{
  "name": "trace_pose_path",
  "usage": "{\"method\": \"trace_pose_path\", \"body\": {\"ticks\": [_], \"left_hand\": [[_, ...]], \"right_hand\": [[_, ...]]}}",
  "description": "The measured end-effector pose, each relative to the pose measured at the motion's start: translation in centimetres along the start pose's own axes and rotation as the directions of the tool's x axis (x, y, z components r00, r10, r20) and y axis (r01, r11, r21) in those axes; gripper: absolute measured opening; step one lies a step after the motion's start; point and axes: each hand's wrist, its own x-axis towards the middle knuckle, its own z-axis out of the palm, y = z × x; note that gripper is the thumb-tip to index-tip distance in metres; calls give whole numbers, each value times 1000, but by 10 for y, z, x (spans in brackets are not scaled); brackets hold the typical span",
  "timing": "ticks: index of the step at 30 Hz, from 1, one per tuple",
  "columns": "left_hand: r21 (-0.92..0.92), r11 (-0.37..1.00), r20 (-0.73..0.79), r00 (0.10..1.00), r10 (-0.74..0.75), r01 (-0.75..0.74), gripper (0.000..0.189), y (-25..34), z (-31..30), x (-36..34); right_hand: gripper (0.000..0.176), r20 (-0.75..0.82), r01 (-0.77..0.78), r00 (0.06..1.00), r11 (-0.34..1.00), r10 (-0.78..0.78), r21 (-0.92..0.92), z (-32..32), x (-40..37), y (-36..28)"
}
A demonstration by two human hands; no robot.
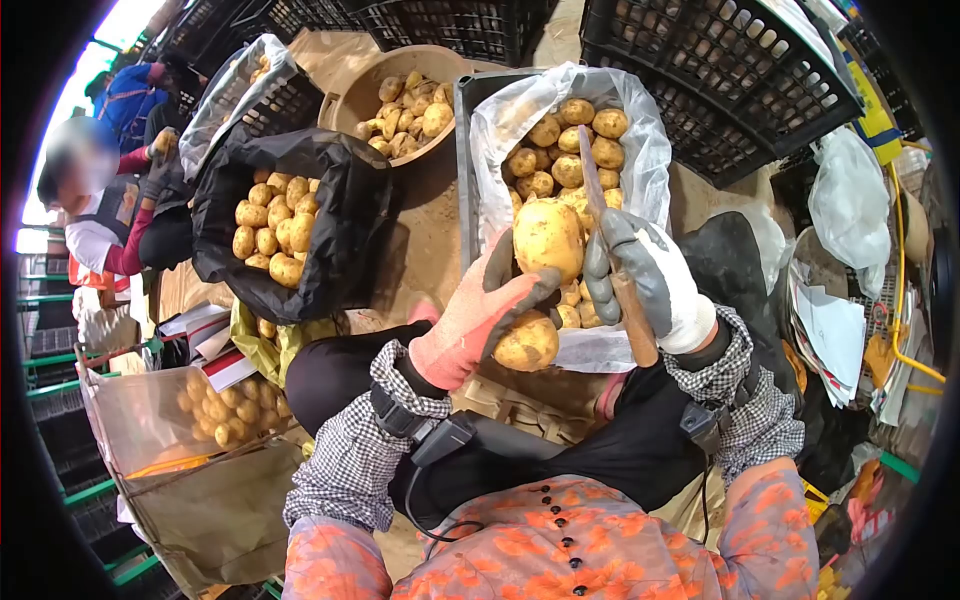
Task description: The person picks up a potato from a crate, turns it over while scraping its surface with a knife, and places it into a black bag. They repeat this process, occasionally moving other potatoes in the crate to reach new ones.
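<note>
My left hand (pixel 470 318), in a pink and grey glove, is closed around a large potato (pixel 548 238). A second potato (pixel 526 342) sits below its thumb, against the same hand. In a white and grey glove, my right hand (pixel 655 285) grips a knife (pixel 634 322) by its wooden handle, blade pointing up and away beside the large potato. Both hands are above a crate (pixel 466 170) lined with clear plastic (pixel 645 140), where many potatoes (pixel 568 172) lie. The hands hide part of the crate's near end.
Left of the crate, a black-lined container (pixel 345 185) and a round tan tub (pixel 335 105) hold potatoes. Stacked black crates (pixel 700 75) stand at the back right. A clear bin (pixel 130 420) with potatoes is at lower left. Another person (pixel 110 225) sits at far left.
</note>
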Motion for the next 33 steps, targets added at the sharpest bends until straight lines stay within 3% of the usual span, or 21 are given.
{"method": "trace_pose_path", "body": {"ticks": [3, 5, 6, 7, 9, 11, 13, 15, 17, 18, 19, 21, 22, 23, 24, 27, 29, 30, 31, 33], "left_hand": [[-12, 999, 51, 998, -41, 41, 58, 10, 7, -9], [-75, 995, 98, 993, -58, 66, 56, 9, 5, -8], [-138, 986, 144, 987, -71, 91, 55, 8, 3, -7], [-138, 986, 144, 987, -72, 92, 55, 5, 1, -6], [-268, 955, 124, 988, -97, 127, 51, 1, -3, -4], [-365, 917, 124, 985, -122, 159, 50, 4, -1, -5], [-375, 905, 165, 975, -147, 200, 50, 5, -2, -5], [-401, 899, 131, 983, -132, 175, 49, 4, -2, -6], [-408, 912, -15, 998, -59, 47, 53, -2, -8, -4], [-457, 889, -40, 999, -35, 12, 52, -4, -19, -2], [-503, 864, -65, 998, -9, -25, 52, -2, -32, 2], [-391, 810, -389, 876, 286, -438, 49, 14, -52, 5], [-468, 746, -349, 875, 336, -473, 49, 19, -87, 4], [-431, 722, -374, 835, 404, -542, 49, 28, -117, 1], [-561, 611, -363, 830, 424, -558, 49, 40, -124, -11], [-455, 498, -632, 662, 404, -738, 42, 69, -112, -23], [-596, 524, -447, 794, 413, -608, 43, 63, -94, -21], [-632, 564, -356, 846, 398, -531, 44, 55, -82, -16], [-543, 674, -336, 865, 373, -501, 44, 47, -67, -12], [-607, 728, -147, 945, 293, -320, 47, 28, -47, -2]], "right_hand": [[30, -38, 12, 999, 999, -10, 51, 5, 0, -3], [32, -96, 74, 992, 988, -88, -139, 3, 1, 4], [33, -67, -1, 998, 959, -19, -282, 6, -1, -5], [33, -68, -2, 998, 959, -17, -282, 5, -2, -5], [33, 66, -4, 997, 916, 33, -402, 2, -4, -5], [34, 94, -41, 992, 915, 86, -402, 4, -4, -4], [35, -8, -35, 999, 998, 35, -52, 5, -1, 5], [35, 40, -16, 999, 986, 23, -167, -2, 0, 6], [36, 6, -88, 996, 960, 93, -266, 6, 3, 6], [36, -52, -50, 998, 979, 40, -199, 12, -3, 5], [38, 29, 44, 999, 996, -42, -79, 4, 4, 13], [36, -142, 6, 989, 985, -31, -171, -2, 5, 5], [34, -99, 65, 992, 984, -82, -168, -10, 7, 3], [32, -61, 123, 989, 979, -134, -161, -15, 9, 2], [32, -171, 138, 971, 978, -165, -157, -7, 8, -3], [31, -157, 133, 975, 979, -157, -153, -3, 5, -8], [31, -110, 157, 979, 981, -169, -111, 1, 5, -2], [31, -11, 198, 979, 970, -201, -144, 2, 4, 0], [32, -80, 68, 994, 986, -81, -149, 10, -1, -3], [34, -17, 40, 999, 993, -42, -115, 12, -4, 6]]}}
